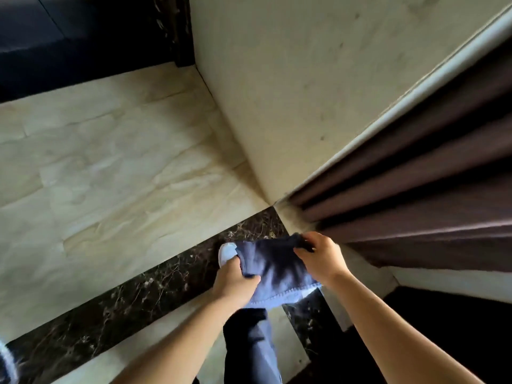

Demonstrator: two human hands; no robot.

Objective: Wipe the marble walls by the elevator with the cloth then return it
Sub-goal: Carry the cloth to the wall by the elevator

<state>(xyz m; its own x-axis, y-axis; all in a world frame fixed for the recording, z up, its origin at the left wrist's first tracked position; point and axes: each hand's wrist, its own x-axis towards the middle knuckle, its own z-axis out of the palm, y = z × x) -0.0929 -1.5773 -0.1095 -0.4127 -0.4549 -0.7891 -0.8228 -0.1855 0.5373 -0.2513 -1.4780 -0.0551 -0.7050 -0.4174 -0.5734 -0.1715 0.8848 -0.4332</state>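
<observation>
cloth: blue-grey cloth (277,268) is stretched out between both hands, low in the scene, right of centre, hanging over the dark veined floor strip (116,309), not touching any wall

left hand: left hand (235,282) has its fingers curled shut around the cloth's near-left edge, thumb on top, proper pinch

right hand: right hand (318,254) is closed on the far-right corner, fingertips bunching the fabric, pretty much at the foot of the wall corner

marble wall: pale marble wall (291,92) runs up from the middle to the far right, a few little dark specks on it, looks like that's the panel to hit

beside it: brown ribbed panel (429,176) on the right, behind a pale edge trim (388,106), can't tell if that's the elevator frame or not

floor: cream marble floor (110,162) on the left, white shoe (227,252) poking out from under the cloth

step: my guess is this is sorting out or folding the cloth, no actual wiping going on

next move: probably gather it into one hand as a flat pad, lift it and press it on the pale wall, then work in strokes. needs a decent flat fold so it doesn't just flop
</observation>
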